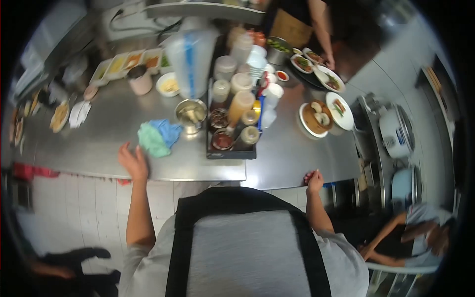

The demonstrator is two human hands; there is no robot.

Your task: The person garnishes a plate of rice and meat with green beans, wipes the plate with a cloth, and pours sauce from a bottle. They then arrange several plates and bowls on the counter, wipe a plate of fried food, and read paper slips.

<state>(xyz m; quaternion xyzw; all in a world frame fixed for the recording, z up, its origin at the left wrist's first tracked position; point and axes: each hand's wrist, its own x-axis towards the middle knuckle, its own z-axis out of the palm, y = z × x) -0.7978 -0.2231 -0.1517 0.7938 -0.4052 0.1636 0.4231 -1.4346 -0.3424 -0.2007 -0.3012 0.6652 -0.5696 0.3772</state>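
My left hand rests at the front edge of the steel counter, fingers spread and nothing in them. Just beyond it lie a crumpled green cloth and a blue cloth, apart from the fingers. My right hand is at the counter's front edge on the right, its fingers curled closed; whether anything is inside is hidden. Between my hands, farther in, stands a black tray of sauce bottles and jars. A metal pot with utensils sits left of the tray.
Beyond my right hand are a bamboo steamer with dumplings and a white plate of food. Ingredient trays line the back left. A co-worker's hand is near plates at the back; another person is at lower right.
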